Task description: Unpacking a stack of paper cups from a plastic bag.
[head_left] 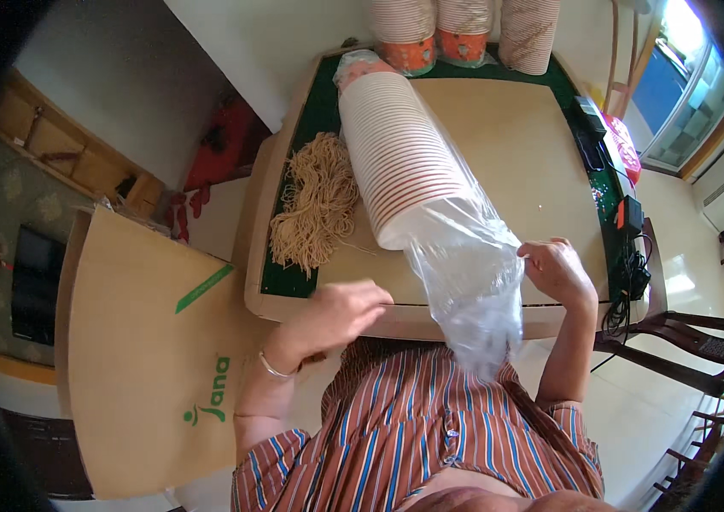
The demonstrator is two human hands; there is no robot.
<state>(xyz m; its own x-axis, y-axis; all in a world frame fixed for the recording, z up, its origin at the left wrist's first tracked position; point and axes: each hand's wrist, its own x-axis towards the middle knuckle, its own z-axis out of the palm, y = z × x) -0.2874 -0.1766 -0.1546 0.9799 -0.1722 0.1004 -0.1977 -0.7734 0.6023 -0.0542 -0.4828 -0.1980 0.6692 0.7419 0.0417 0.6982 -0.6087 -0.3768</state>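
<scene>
A long stack of nested paper cups point(405, 141) lies slantwise on the table, its near end toward me. Around it is a clear plastic bag point(475, 290), whose loose end hangs over the table's front edge. My right hand point(558, 269) pinches the bag's right edge between thumb and fingers. To the left of the bag, my left hand point(341, 314) hovers by the table's front edge, fingers stretched and slightly blurred, with nothing seen in it. A heap of beige strings point(318, 200) lies left of the cups.
Several bagged cup stacks point(464, 43) stand at the table's far edge. A brown board point(507, 128) covers most of the green tabletop. Black adapters and cables point(627, 282) run along the right side. A large cardboard box point(148, 358) stands at left, a dark wooden chair point(695, 341) at right.
</scene>
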